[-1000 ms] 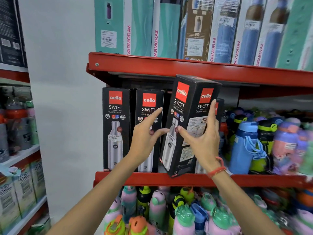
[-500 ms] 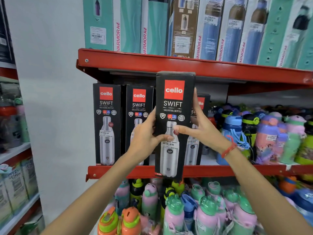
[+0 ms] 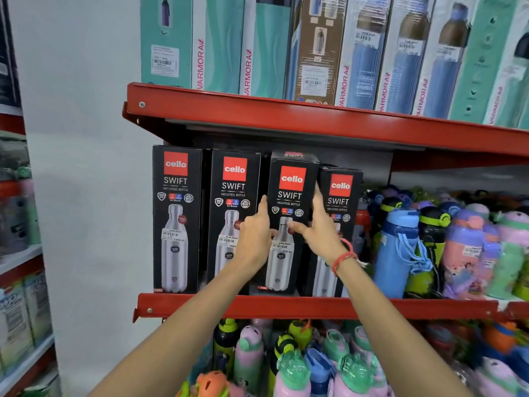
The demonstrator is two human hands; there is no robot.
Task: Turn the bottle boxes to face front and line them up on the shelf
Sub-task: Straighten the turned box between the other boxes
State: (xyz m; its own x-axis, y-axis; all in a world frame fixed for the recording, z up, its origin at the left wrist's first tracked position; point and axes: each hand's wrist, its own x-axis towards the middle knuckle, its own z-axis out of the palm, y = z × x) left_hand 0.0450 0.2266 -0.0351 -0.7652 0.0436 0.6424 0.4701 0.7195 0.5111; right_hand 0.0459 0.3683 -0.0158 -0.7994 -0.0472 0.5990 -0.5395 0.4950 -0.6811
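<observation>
Holding: third box, front face out, upright on the red shelf.
Left hand: fingers against the box's left edge, thumb on its front; clamped on it.
Right hand: fingers up the box's right edge, thumb on the front; clamped too.
Row: two boxes to the left, one box just right, all facing front.
Neighbours: coloured bottles further right.

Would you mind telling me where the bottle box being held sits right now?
In the head view, the held box stands third from the left on the middle red shelf, between two other Cello boxes, gripped by the left hand and right hand.
</observation>
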